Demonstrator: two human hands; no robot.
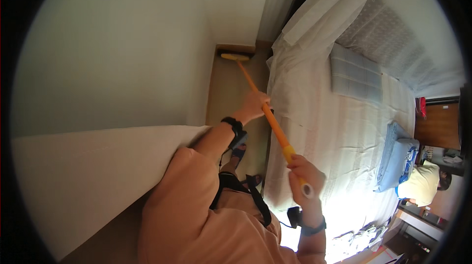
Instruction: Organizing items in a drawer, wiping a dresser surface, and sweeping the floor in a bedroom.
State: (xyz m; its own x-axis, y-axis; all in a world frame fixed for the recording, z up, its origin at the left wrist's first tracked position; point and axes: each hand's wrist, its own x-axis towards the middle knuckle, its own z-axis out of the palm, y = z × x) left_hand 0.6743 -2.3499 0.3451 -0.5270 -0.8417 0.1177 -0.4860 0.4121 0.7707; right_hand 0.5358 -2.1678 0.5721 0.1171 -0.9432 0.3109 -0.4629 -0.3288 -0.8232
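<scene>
A broom with a long orange handle (274, 122) runs slantwise across the middle of the view. Partway down the shaft, my left hand (255, 105) is closed around it. Near the handle's top end, my right hand (306, 177) grips the yellow part, with the hollow end showing below the fingers. The yellow broom head (235, 57) with dark bristles lies at the far end of the narrow floor strip (228, 87), close to the corner baseboard. Both wrists wear dark bands with small devices.
A white wall (118, 61) borders the floor on the left. On the right stands a bed (313, 127) with a mosquito net (309, 24), a plaid pillow (356, 74) and folded blue bedding (396, 161). Beyond it, another person (420, 184) is at a desk.
</scene>
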